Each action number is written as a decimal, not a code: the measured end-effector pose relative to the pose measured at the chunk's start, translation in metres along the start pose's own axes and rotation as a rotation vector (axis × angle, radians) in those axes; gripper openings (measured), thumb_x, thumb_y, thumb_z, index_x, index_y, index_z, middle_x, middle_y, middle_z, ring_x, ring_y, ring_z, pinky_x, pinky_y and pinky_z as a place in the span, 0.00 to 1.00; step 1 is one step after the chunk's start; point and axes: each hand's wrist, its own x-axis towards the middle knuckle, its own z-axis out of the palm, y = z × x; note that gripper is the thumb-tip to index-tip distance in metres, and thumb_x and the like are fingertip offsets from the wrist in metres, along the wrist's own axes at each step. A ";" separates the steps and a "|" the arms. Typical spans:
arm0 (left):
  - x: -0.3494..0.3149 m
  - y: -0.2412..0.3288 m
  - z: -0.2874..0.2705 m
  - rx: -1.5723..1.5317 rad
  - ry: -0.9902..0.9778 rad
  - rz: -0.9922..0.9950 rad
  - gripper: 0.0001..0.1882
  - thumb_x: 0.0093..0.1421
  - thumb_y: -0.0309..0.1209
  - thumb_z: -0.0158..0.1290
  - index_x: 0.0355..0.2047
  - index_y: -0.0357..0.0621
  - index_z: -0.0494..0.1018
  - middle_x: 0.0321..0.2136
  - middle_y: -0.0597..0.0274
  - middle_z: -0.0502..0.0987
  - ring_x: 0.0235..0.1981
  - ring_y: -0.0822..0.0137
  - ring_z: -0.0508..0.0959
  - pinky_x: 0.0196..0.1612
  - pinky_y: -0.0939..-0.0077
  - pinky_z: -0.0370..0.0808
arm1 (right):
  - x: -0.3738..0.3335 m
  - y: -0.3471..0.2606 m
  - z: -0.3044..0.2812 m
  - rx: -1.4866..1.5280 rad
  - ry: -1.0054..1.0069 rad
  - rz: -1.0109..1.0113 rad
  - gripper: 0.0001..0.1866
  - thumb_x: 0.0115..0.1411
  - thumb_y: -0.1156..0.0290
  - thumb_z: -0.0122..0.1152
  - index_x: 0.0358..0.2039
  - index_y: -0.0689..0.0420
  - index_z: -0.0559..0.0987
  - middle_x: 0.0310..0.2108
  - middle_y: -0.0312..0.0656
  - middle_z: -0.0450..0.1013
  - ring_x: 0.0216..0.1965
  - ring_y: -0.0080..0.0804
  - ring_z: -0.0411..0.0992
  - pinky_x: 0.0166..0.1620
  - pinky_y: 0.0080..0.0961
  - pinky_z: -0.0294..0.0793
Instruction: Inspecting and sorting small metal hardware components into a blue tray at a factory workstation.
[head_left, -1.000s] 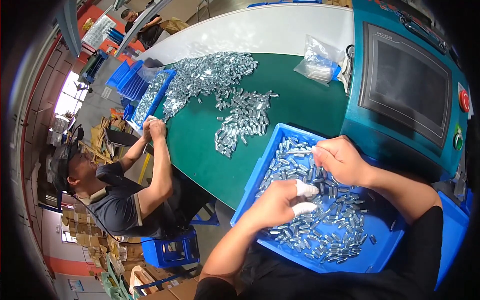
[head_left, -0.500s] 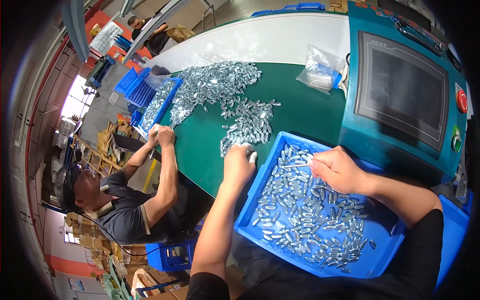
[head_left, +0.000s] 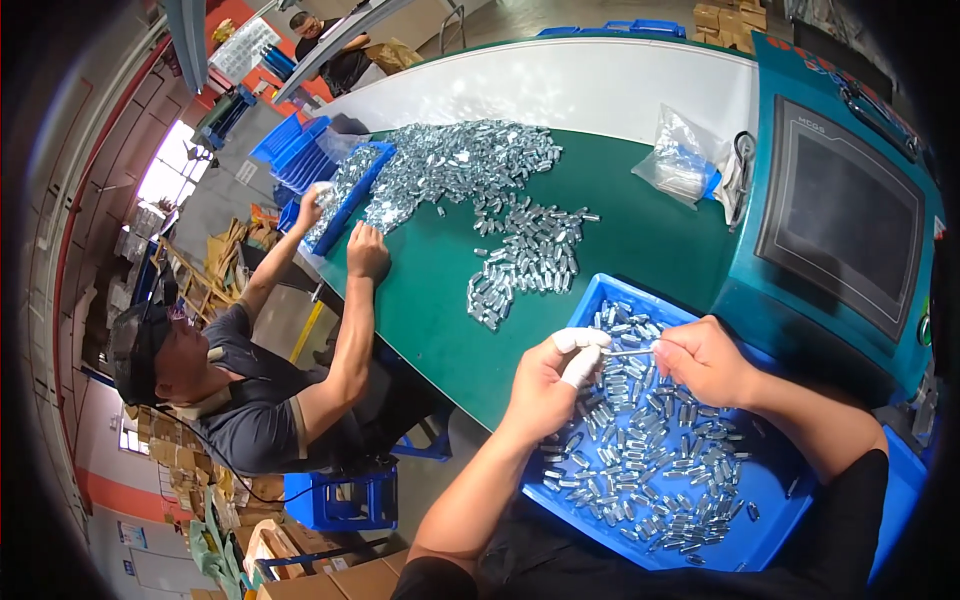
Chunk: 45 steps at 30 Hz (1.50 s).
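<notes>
"Workshop table: green flat top (head_left: pixel 430 330), backed by a long white upright panel (head_left: pixel 570 90). What stands at its right end?"

"One teal metal machine cabinet (head_left: pixel 742 275) with a dark rectangular screen (head_left: pixel 842 200). Beside it, one clear crumpled plastic bag (head_left: pixel 672 165), lying on the table."

"And the loose stock?"

"Small elongated silver metal pieces, many. One broad heap (head_left: pixel 465 160) at the table's far side; one smaller heap (head_left: pixel 535 250) nearer; a further quantity (head_left: pixel 650 460) scattered in a shallow blue plastic tray (head_left: pixel 775 490) in front of the worker."

"Item in hand?"

"One thin silver metal rod (head_left: pixel 630 353), held roughly level above the upper part of that tray."

"Right hand (head_left: pixel 708 365)?"

"Thumb and fingers closed, pinching the rod's right end."

"Left hand (head_left: pixel 548 388)?"

"White coverings on thumb and one finger, both bent toward each other at the rod's left end. Whether they grip the rod, or some piece beside it, I cannot tell."

"Others present, to the left?"

"One co-worker (head_left: pixel 275 395), dark shirt and dark cap, seated at the table's edge. One hand is at a blue tray (head_left: pixel 372 185) filled with silver pieces, the other near it. Behind that: a stack of blue plastic trays (head_left: pixel 290 150)."
</notes>
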 end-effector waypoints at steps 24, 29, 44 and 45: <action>-0.009 -0.008 0.020 -0.173 -0.231 -0.216 0.05 0.61 0.18 0.55 0.36 0.39 0.71 0.28 0.63 0.79 0.28 0.74 0.78 0.30 0.79 0.75 | -0.013 0.003 0.016 -0.224 -0.089 -0.166 0.13 0.63 0.70 0.56 0.22 0.60 0.75 0.15 0.46 0.67 0.19 0.44 0.70 0.26 0.36 0.69; -0.010 -0.005 0.020 0.288 -0.176 0.174 0.06 0.59 0.20 0.58 0.35 0.38 0.74 0.27 0.59 0.79 0.28 0.68 0.80 0.31 0.74 0.76 | -0.011 -0.002 0.011 0.449 -0.277 0.471 0.23 0.71 0.59 0.49 0.20 0.58 0.75 0.12 0.31 0.63 0.16 0.17 0.60 0.21 0.22 0.59; -0.008 0.008 0.010 0.377 -0.383 0.269 0.09 0.58 0.29 0.64 0.37 0.40 0.81 0.26 0.62 0.80 0.28 0.69 0.80 0.31 0.75 0.74 | -0.004 -0.008 -0.002 0.076 0.158 0.000 0.22 0.70 0.65 0.47 0.19 0.61 0.73 0.13 0.34 0.66 0.17 0.20 0.64 0.24 0.23 0.63; -0.009 0.018 0.013 0.377 -0.597 0.120 0.11 0.56 0.30 0.65 0.39 0.41 0.81 0.29 0.58 0.81 0.30 0.63 0.81 0.33 0.73 0.76 | -0.004 -0.005 -0.001 0.059 0.131 0.020 0.22 0.70 0.65 0.46 0.19 0.61 0.73 0.13 0.35 0.66 0.16 0.20 0.64 0.24 0.23 0.63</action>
